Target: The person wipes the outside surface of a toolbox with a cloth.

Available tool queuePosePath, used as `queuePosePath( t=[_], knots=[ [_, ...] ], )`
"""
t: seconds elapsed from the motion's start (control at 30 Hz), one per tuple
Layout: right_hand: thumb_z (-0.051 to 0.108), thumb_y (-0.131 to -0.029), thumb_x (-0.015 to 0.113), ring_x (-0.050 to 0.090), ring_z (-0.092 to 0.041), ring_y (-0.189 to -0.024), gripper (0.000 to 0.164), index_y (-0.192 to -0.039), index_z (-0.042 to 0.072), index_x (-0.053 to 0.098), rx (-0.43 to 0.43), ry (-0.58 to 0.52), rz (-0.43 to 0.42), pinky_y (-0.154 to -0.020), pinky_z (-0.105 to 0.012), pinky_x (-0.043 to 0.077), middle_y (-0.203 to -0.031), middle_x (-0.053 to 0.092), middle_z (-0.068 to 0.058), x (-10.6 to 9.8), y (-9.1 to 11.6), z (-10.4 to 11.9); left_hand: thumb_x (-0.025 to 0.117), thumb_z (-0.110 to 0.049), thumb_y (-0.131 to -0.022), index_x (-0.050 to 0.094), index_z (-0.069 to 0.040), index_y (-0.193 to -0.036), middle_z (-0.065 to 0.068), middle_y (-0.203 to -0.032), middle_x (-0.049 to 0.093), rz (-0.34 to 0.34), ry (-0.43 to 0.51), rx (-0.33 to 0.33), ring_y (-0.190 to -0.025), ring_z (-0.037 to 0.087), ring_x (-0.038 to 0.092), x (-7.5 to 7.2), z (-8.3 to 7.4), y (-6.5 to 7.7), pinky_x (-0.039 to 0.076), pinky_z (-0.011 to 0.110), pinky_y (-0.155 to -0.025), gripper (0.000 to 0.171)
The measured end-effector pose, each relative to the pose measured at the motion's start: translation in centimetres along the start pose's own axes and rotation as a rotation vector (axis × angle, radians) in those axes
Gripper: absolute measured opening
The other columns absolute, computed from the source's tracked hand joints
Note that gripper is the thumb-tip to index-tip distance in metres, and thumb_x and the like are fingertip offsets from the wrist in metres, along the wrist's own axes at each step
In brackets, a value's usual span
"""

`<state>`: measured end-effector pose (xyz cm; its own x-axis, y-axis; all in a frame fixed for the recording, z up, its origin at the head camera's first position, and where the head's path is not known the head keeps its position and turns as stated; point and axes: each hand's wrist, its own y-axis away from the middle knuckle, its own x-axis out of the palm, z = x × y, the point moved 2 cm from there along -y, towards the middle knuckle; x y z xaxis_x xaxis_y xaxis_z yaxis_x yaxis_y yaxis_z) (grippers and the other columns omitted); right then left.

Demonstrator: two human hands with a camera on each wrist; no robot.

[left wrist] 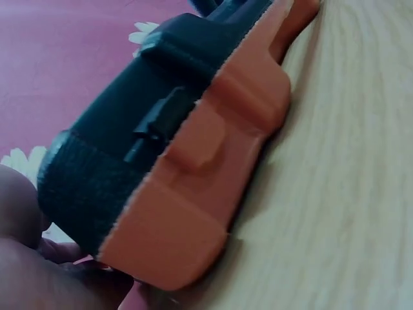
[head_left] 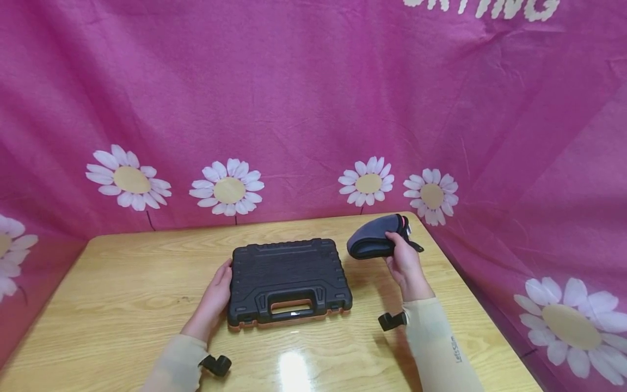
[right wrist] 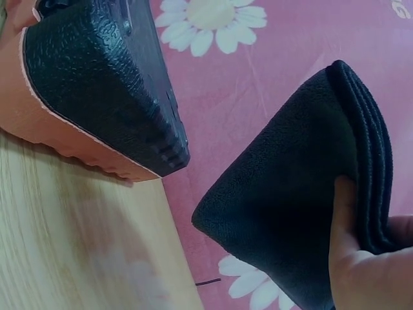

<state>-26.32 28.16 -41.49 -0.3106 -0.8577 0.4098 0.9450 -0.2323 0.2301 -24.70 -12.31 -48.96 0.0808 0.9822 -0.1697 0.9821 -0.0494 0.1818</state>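
Note:
A black tool case point(head_left: 289, 267) with an orange base lies flat on the table, its handle towards me. My left hand point(head_left: 219, 291) touches the case's left side; in the left wrist view the fingers point(left wrist: 39, 271) lie against a corner of the case point(left wrist: 161, 245). To the right of the case, my right hand point(head_left: 405, 267) holds a folded dark grey cloth point(head_left: 374, 234) with black edging, raised above the table. The right wrist view shows the thumb point(right wrist: 344, 219) on one face of the folded cloth point(right wrist: 290, 174), pinching its layers.
The wooden table point(head_left: 142, 283) runs back to a pink curtain point(head_left: 294, 109) printed with white daisies. The curtain also hangs along the table's right edge. A black camera mount sits on each wrist, the right one point(head_left: 392, 321) just above the table.

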Motion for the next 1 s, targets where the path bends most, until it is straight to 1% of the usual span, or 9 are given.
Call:
queuePosePath(
  t=[0.1, 0.17, 0.27, 0.4, 0.47, 0.57, 0.7, 0.8, 1.0],
  knots=[
    [0.014, -0.107, 0.045, 0.067, 0.005, -0.090, 0.060, -0.161, 0.003, 0.022, -0.025, 0.046, 0.001, -0.094, -0.014, 0.055, -0.104, 0.062, 0.013, 0.3, 0.3, 0.0, 0.022, -0.030, -0.114, 0.008, -0.009, -0.166, 0.024, -0.172, 0.006, 0.013, 0.005, 0.002, -0.159, 0.043, 0.002, 0.1, 0.5, -0.1, 0.006, 0.058, -0.129, 0.058],
    [0.013, -0.107, 0.044, 0.067, 0.005, -0.089, 0.058, -0.160, 0.002, 0.022, -0.048, 0.073, 0.012, -0.092, -0.014, 0.056, -0.104, 0.064, 0.012, 0.6, 0.5, 0.0, 0.024, -0.030, -0.114, 0.008, -0.009, -0.166, 0.024, -0.172, 0.006, 0.010, 0.001, 0.008, -0.159, 0.044, 0.002, 0.1, 0.8, -0.2, 0.006, 0.060, -0.129, 0.059],
    [0.014, -0.108, 0.042, 0.067, 0.004, -0.089, 0.059, -0.161, 0.003, 0.020, -0.077, 0.125, 0.042, -0.090, -0.014, 0.056, -0.124, 0.063, 0.001, 1.2, 1.1, 0.0, 0.024, -0.030, -0.114, 0.007, -0.010, -0.167, 0.025, -0.171, 0.005, 0.006, -0.015, 0.011, -0.158, 0.046, 0.001, 0.0, 1.0, -0.3, 0.006, 0.062, -0.128, 0.059],
    [0.014, -0.108, 0.041, 0.065, 0.004, -0.095, 0.063, -0.165, 0.008, 0.014, -0.109, 0.199, 0.078, -0.089, -0.013, 0.054, -0.154, 0.043, -0.015, 2.2, 2.0, 0.2, 0.024, -0.029, -0.114, 0.007, -0.011, -0.167, 0.024, -0.172, 0.006, 0.005, -0.037, 0.003, -0.158, 0.045, 0.002, 0.0, 1.1, -0.4, 0.007, 0.061, -0.128, 0.058],
    [0.013, -0.108, 0.041, 0.063, 0.000, -0.103, 0.062, -0.164, 0.008, 0.017, -0.125, 0.241, 0.083, -0.093, -0.015, 0.053, -0.158, 0.040, -0.018, 2.7, 2.4, 0.3, 0.025, -0.028, -0.114, 0.008, -0.011, -0.167, 0.024, -0.172, 0.007, 0.001, -0.051, 0.006, -0.158, 0.046, 0.003, 0.1, 1.0, -0.4, 0.008, 0.062, -0.128, 0.058],
    [0.012, -0.106, 0.044, 0.057, -0.013, -0.124, 0.061, -0.163, 0.002, 0.023, -0.174, 0.355, 0.091, -0.109, -0.025, 0.047, -0.161, 0.038, -0.021, 3.7, 2.9, 0.5, 0.026, -0.028, -0.114, 0.008, -0.011, -0.167, 0.025, -0.171, 0.007, -0.002, -0.061, 0.008, -0.158, 0.046, 0.004, 0.2, 0.9, -0.3, 0.008, 0.062, -0.128, 0.058],
    [0.011, -0.102, 0.051, 0.051, -0.029, -0.134, 0.052, -0.151, -0.006, 0.044, -0.293, 0.582, 0.091, -0.119, -0.042, 0.040, -0.152, 0.049, -0.027, 5.4, 3.1, 0.6, 0.025, -0.028, -0.115, 0.008, -0.011, -0.167, 0.025, -0.171, 0.007, -0.006, -0.061, 0.009, -0.158, 0.046, 0.004, 0.3, 0.8, -0.2, 0.008, 0.062, -0.128, 0.058],
    [0.011, -0.099, 0.055, 0.058, -0.035, -0.121, 0.040, -0.134, -0.008, 0.060, -0.388, 0.757, 0.099, -0.110, -0.048, 0.046, -0.132, 0.063, -0.030, 6.9, 3.0, 0.6, 0.025, -0.029, -0.114, 0.008, -0.012, -0.167, 0.024, -0.171, 0.008, -0.013, -0.062, 0.007, -0.158, 0.046, 0.005, 0.2, 0.9, -0.3, 0.008, 0.062, -0.128, 0.058],
    [0.013, -0.094, 0.055, 0.065, -0.034, -0.097, 0.033, -0.120, -0.005, 0.066, -0.546, 1.042, 0.165, -0.091, -0.051, 0.055, -0.111, 0.072, -0.025, 10.2, 2.5, -0.3, 0.025, -0.028, -0.114, 0.009, -0.012, -0.167, 0.023, -0.172, 0.008, -0.012, -0.059, -0.001, -0.158, 0.045, 0.005, 0.2, 1.0, -0.5, 0.009, 0.061, -0.128, 0.057]
  ],
)
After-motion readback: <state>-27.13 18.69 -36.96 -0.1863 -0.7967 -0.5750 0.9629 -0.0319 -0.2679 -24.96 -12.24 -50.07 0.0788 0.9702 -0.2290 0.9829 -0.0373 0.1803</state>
